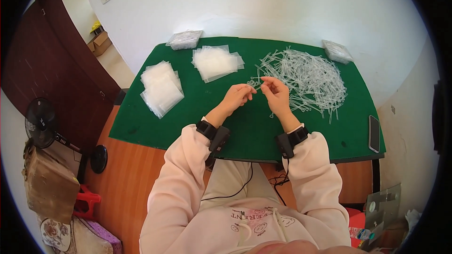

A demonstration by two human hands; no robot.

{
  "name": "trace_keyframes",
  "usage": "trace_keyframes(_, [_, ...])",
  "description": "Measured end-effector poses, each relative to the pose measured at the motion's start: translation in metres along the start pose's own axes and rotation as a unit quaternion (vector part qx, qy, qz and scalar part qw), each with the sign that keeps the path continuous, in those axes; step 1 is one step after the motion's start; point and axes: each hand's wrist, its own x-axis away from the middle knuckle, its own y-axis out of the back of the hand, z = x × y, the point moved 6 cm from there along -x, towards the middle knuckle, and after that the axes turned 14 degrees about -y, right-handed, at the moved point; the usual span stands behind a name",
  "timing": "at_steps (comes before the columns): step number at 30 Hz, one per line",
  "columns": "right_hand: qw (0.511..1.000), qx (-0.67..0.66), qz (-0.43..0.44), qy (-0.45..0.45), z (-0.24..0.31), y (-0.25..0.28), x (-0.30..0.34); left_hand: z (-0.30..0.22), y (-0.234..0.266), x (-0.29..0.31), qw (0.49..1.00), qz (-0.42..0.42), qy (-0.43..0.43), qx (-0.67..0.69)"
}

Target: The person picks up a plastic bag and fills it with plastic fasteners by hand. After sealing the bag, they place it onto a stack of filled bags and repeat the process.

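Observation:
My left hand is closed over the table's middle, its fingers pinching a small bunch of clear plastic sticks with looped ends. Close beside it, my right hand is also closed, thumb and forefinger pinched at the bunch's right side. One thin stick stands out above the fingers; which hand grips it is hard to tell. Just beyond my right hand spreads a big loose pile of the same clear sticks. Two stacks of clear plastic bags, one farther back and one at the left, lie left of my hands.
Filled clear packets sit at the back left and back right of the green-covered table. A phone lies by its right edge. Cables hang below the front edge. A black fan stands at the left.

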Motion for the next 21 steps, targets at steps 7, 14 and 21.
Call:
trace_keyframes(7, [0.996, 0.07, -0.003, -0.048, -0.011, -0.001, -0.003, -0.003, -0.008, 0.001, 0.999, 0.02, -0.019, -0.038])
trace_keyframes(14, [0.995, 0.037, 0.042, -0.082, -0.02, -0.007, -0.004, 0.005, -0.006, -0.001, 0.998, 0.045, -0.027, -0.04])
trace_keyframes(21, [0.994, 0.087, 0.024, -0.061, -0.024, -0.001, -0.006, 0.003, -0.008, -0.005, 0.995, 0.032, -0.079, -0.052])
